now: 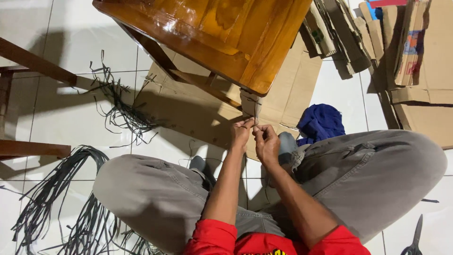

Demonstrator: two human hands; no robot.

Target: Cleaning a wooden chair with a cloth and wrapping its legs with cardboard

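Note:
I sit cross-legged on a white tiled floor in grey trousers and a red shirt. My left hand point(241, 133) and my right hand point(266, 141) meet at the foot of a glossy wooden table leg point(250, 105), which is wrapped in cardboard tied with string. Both hands pinch at the lower edge of that wrapping; the fingertips close on a thin strand or the cardboard edge, too small to tell which. The table point(207, 33) looms above the hands.
Flattened cardboard point(292, 94) lies under the table, and more cardboard sheets point(415, 71) are stacked at the right. A blue cloth point(322, 122) sits beside my right knee. Dark straps point(61, 189) lie at left, scissors point(415, 238) at bottom right. Wooden furniture point(28, 61) stands at left.

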